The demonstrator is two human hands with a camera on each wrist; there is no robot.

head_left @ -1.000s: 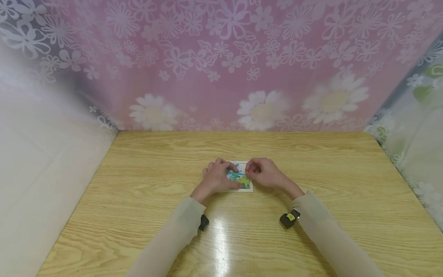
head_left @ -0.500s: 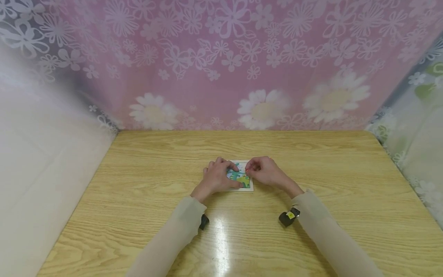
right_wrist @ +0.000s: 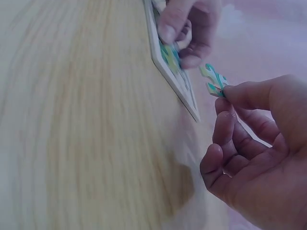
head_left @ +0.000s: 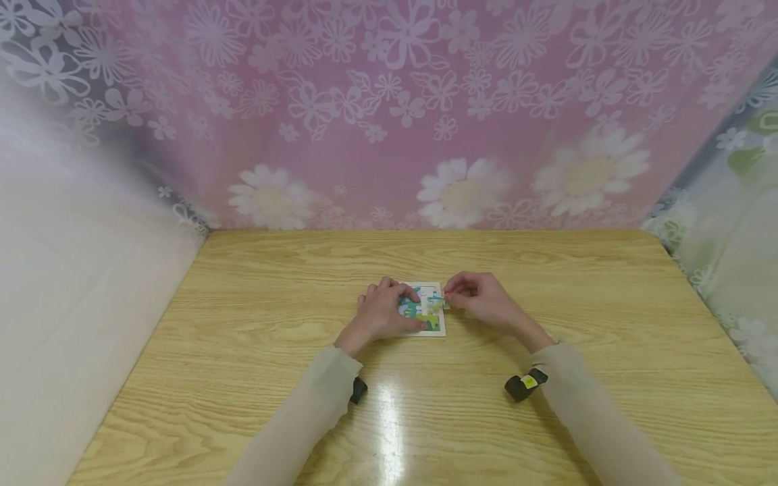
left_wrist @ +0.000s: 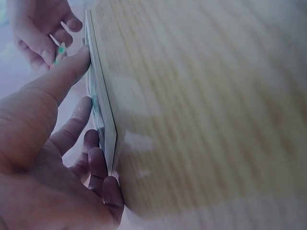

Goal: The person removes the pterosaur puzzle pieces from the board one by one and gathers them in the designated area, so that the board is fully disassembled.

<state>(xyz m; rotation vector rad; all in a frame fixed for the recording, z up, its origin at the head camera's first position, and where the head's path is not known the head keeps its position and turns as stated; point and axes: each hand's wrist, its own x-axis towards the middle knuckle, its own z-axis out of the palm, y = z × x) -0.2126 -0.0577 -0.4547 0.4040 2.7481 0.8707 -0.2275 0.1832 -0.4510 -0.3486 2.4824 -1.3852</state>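
Observation:
A small puzzle board (head_left: 442, 327) with a white border lies on the table, pieces in green, blue and yellow showing inside it. My left hand (head_left: 381, 311) rests on its left part, thumb and index fingertip pressing on the pieces from above and hiding some. In the left wrist view, the other fingertips touch the board near its edge and the table. My right hand (head_left: 477, 297) pinches a puzzle piece (right_wrist: 214, 82) between thumb and index finger, just off the board's right edge. This piece is raised and tilted, with green and white on it.
The wooden table (head_left: 273, 283) reaches back to a pink flowered curtain (head_left: 365, 135). A pale sheet (head_left: 79, 270) hangs at the left, and a flowered cloth (head_left: 729, 223) at the right. Each wrist carries a black camera (head_left: 523, 386).
My right hand has moved right, off the board, with the puzzle piece between its fingertips. More of the board's right side shows now. My left hand has stayed where it was.

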